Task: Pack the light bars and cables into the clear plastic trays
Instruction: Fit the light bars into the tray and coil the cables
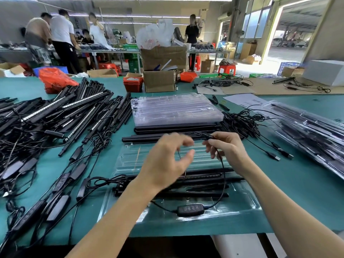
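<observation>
An open clear plastic tray [130, 159] lies on the green table in front of me, with black light bars [204, 178] across its near half. A black cable [222, 181] hangs in a loop over the tray, and its inline controller [190, 210] rests on the tray's front edge. My right hand [226, 148] pinches the bundled upper part of that cable above the tray. My left hand [167, 161] hovers beside it with fingers loosely curled and blurred; a thin strand of the cable runs past its palm, and I cannot tell whether it holds it.
A big heap of black light bars and cables [55, 123] covers the table's left side. A stack of clear trays [175, 108] sits behind, with loose bars under it. Packed trays [309, 131] lie at the right. Cardboard boxes [160, 81] and a red bin [133, 83] stand further back.
</observation>
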`<state>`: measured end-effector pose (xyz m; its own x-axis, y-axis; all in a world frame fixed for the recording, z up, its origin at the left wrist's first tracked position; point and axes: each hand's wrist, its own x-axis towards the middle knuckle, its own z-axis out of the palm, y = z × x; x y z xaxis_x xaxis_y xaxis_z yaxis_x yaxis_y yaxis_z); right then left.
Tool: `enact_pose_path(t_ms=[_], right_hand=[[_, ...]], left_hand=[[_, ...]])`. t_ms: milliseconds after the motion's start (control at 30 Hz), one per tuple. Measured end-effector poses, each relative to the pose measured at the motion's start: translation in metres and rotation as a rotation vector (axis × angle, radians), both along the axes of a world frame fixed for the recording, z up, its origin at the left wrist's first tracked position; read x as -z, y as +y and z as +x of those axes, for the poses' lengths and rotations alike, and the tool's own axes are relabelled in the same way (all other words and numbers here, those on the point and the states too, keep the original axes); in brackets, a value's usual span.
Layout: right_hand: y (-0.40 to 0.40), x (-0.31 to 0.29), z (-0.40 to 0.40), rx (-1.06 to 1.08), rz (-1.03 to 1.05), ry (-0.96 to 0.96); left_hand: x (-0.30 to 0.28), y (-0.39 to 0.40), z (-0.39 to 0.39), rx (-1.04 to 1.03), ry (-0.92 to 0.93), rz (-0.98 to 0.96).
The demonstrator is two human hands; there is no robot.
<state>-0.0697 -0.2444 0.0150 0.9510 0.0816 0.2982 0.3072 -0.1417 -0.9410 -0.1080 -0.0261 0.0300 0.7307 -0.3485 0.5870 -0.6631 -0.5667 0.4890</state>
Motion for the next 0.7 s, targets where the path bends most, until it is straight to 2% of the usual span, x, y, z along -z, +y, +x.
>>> enact_pose_path(t_ms=[67,133,333,500,700], right_hand=[[0.011,-0.006,-0.002,-0.088,-0.045,-0.012],[0.018,-0.010,-0.004,-0.137,-0.095,-0.020],[0.017,-0.009,-0.005,-0.150,-0.283,-0.009],[0.024,-0.008,-0.009,-0.026,-0.243,-0.193],[0.031,-0.016,-0.010,0.005,-0.288,-0.258]], left_hand=[[-0.003,-0.006,0.017,-0.121,-0.023,-0.061],[0.000,-0.009,0.029,-0.156,-0.016,-0.067],[0.031,-0.003,0.035,-0.035,0.072,-0.166],[0.038,-0.003,0.035,-0.053,0.045,-0.206],[0.040,-0.001,0.033,-0.021,0.062,-0.247]])
